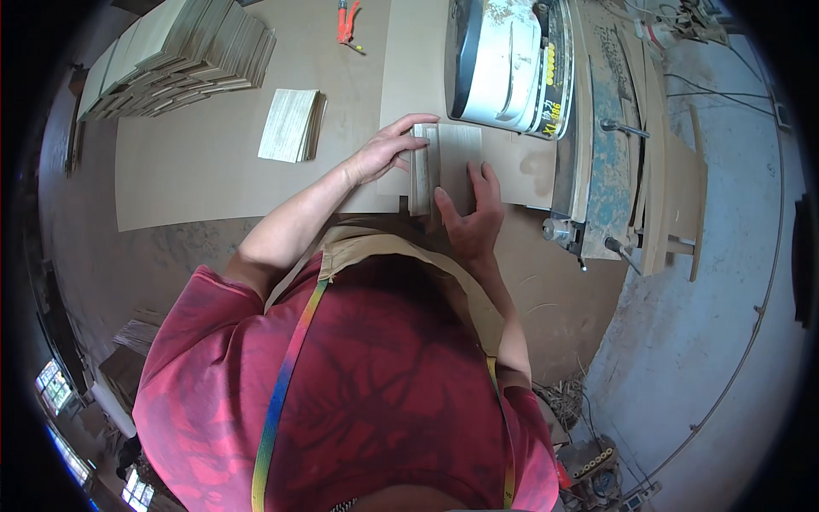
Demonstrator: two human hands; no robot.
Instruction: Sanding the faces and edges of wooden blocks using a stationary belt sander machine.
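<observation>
In front of my waist, at the table's near edge, is a small stack of thin pale wooden boards [458, 147]. My left hand [386, 154] grips its left side, the thumb and fingers curled over the edge. On the right side, my right hand [474, 218] holds the stack with its thumb at the near part and its fingers along the right edge. A separate small pile of similar boards [290, 125] lies to the left of my left hand.
A machine with a white and black housing [508, 68] stands just beyond my right hand, with a worn blue metal part [612, 145] beside it. Large board stacks [175, 55] fill the far left. A red-handled tool [346, 24] lies on the brown table covering [188, 179].
</observation>
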